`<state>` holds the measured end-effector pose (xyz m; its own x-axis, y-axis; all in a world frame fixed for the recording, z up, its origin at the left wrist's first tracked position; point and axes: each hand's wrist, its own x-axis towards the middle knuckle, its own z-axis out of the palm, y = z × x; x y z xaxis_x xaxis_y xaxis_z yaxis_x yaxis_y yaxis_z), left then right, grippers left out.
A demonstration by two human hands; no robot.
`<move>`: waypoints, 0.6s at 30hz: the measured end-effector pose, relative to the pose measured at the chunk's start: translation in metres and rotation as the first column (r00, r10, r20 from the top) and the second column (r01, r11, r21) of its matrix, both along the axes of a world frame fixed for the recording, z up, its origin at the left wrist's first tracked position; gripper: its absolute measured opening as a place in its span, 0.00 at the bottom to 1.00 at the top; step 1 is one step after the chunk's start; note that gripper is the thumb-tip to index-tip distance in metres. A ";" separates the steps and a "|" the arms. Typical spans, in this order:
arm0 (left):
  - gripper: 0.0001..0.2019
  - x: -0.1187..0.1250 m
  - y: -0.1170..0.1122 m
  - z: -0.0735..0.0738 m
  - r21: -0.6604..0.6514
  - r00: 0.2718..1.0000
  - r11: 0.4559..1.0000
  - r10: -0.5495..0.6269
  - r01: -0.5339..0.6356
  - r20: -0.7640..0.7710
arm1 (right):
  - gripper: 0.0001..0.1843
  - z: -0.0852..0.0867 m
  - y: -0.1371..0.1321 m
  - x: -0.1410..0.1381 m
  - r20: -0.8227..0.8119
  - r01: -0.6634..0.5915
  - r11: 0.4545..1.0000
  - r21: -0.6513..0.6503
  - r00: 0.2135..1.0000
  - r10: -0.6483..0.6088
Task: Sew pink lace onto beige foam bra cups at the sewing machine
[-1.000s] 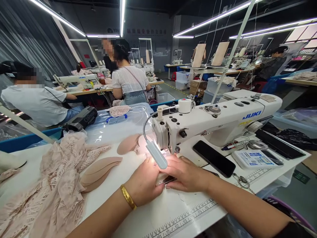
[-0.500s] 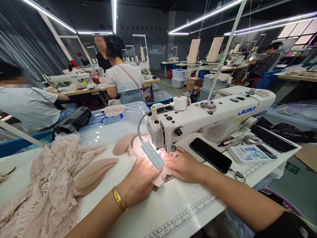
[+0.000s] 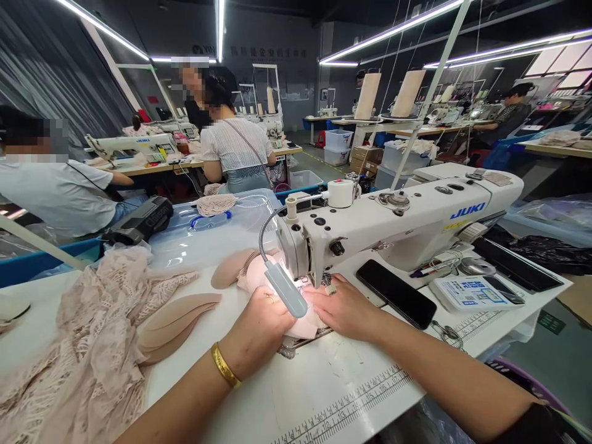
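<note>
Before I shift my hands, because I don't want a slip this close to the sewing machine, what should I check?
1. Left hand on the pale pink fabric: ok.
2. Right hand on the same fabric: ok, fingers beside the left hand's, under the machine head.
3. Lamp lit and aimed at the fabric: ok.
4. Needle clear of the fingertips: cannot tell; it can't be made out here.
5. Phone apart from the right hand: ok, lying beside the machine.
6. Loose lace fabric away from the left hand: ok, off to the left on the table.
</note>
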<state>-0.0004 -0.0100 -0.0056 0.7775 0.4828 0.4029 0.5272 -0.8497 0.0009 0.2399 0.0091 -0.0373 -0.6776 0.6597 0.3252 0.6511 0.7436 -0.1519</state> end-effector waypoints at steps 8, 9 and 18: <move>0.17 0.004 0.001 0.001 0.064 1.000 0.998 0.013 -0.014 0.011 | 0.19 0.001 0.001 -0.002 -0.006 0.034 0.999 -0.040 0.999 -0.035; 0.17 0.004 0.001 0.001 0.065 1.000 0.998 0.014 -0.015 0.019 | 0.19 0.001 0.001 -0.002 -0.010 0.037 0.998 -0.040 0.999 -0.038; 0.19 0.007 -0.001 0.005 0.067 0.998 0.998 0.009 -0.013 0.068 | 0.12 0.003 0.000 0.006 -0.104 -0.003 0.999 -0.052 0.995 -0.002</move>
<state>0.0067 -0.0110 -0.0005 0.7420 0.4613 0.4865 0.5373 -0.8431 -0.0202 0.2462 0.0095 -0.0345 -0.6420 0.6774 0.3591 0.6293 0.7332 -0.2579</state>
